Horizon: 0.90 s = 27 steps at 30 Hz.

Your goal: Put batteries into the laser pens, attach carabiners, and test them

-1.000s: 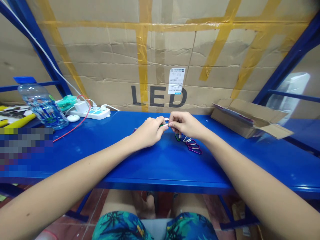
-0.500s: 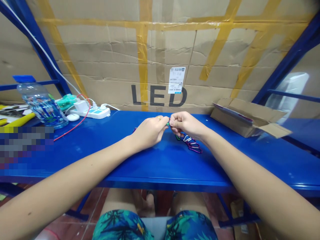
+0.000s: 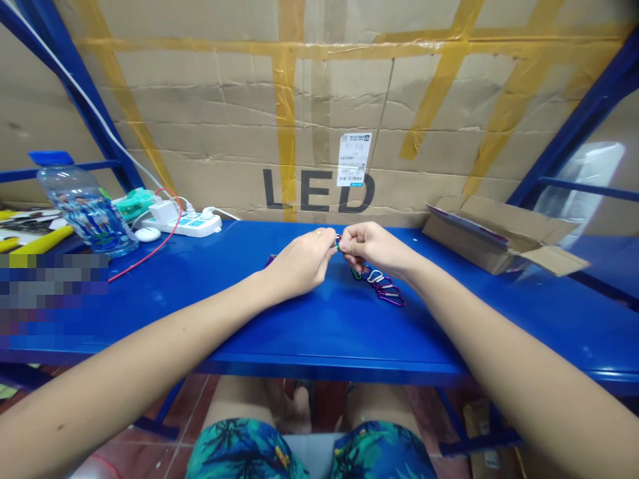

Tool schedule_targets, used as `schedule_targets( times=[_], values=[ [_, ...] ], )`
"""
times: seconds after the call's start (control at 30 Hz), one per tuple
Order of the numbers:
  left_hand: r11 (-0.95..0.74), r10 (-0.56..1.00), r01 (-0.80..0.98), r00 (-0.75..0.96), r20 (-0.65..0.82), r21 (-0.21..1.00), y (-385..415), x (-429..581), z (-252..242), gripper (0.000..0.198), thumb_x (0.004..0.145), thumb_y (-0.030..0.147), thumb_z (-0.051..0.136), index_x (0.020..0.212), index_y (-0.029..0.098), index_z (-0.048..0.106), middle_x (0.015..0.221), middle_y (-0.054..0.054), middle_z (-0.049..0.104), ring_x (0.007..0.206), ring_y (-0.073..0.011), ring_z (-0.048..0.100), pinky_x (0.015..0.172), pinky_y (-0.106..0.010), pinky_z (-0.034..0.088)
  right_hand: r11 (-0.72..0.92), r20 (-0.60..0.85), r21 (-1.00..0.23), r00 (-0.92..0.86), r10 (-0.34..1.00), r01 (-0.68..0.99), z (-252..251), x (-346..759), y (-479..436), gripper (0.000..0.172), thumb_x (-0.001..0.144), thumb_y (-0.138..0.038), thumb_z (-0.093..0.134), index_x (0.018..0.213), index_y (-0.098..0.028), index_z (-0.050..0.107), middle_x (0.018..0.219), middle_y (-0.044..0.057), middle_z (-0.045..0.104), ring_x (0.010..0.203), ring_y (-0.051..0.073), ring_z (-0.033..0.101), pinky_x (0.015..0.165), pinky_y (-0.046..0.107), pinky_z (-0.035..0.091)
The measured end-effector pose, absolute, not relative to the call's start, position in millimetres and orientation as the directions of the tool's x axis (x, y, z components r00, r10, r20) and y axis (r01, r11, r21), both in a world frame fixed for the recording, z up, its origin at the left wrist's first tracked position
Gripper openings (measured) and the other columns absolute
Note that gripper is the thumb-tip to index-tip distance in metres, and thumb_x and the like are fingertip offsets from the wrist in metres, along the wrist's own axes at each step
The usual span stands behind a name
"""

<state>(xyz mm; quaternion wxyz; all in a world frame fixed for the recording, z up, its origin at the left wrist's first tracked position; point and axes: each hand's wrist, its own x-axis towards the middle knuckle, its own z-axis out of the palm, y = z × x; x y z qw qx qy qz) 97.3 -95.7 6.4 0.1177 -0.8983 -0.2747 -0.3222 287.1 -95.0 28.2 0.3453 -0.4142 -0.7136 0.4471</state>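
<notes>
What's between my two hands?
In the head view, small metallic-looking red and green pieces show between your left hand and right hand, mostly hidden.

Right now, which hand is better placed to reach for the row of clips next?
Probably the right hand: the clips lie close beside it, whereas the left hand is farther off. Both appear to hold a small item between them.

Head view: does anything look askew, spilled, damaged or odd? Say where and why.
The large cardboard panel behind the blue table looks worn: creases run across it, with yellow tape stuck over it. The bottle at left appears to lean, though lens distortion may explain that. No spill shows.
</notes>
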Motion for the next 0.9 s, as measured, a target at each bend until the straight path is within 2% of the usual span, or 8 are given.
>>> schedule_targets(
  times=[0.4,0.7,0.9],
  values=[
    [-0.849,0.347,0.525,0.641,0.685,-0.061,-90.2,92.7,6.1,0.011,0.095,0.016,0.043,0.086,0.018,0.049,0.083,-0.006,0.062,0.074,-0.0177,0.059,0.066,-0.03,0.045,0.11,0.042,-0.986,-0.453,0.891,0.126,26.1,287.6,-92.1,0.021,0.073,-0.018,0.066,0.063,-0.018,0.048,0.048,-0.004,0.05,0.038,0.008,0.047,0.036,0.019,0.03],
    [-0.899,0.315,0.438,0.644,0.697,0.001,-88.5,95.8,4.7,0.014,0.094,0.01,0.043,0.085,0.02,0.046,0.085,-0.005,0.058,0.078,-0.017,0.056,0.071,-0.029,0.046,0.099,0.032,-0.986,-0.432,0.901,0.135,28.0,286.5,-93.7,0.019,0.073,-0.016,0.065,0.063,-0.017,0.049,0.048,-0.003,0.048,0.039,0.008,0.046,0.036,0.019,0.028],
    [-0.909,0.284,0.417,0.649,0.706,-0.017,-86.9,96.0,3.9,0.018,0.096,0.009,0.04,0.082,0.019,0.046,0.085,-0.006,0.058,0.079,-0.017,0.054,0.073,-0.029,0.046,0.086,0.013,-0.985,-0.434,0.901,0.148,28.1,287.4,-92.6,0.019,0.073,-0.016,0.065,0.063,-0.017,0.049,0.048,-0.003,0.049,0.039,0.008,0.046,0.035,0.019,0.028]
  ],
)
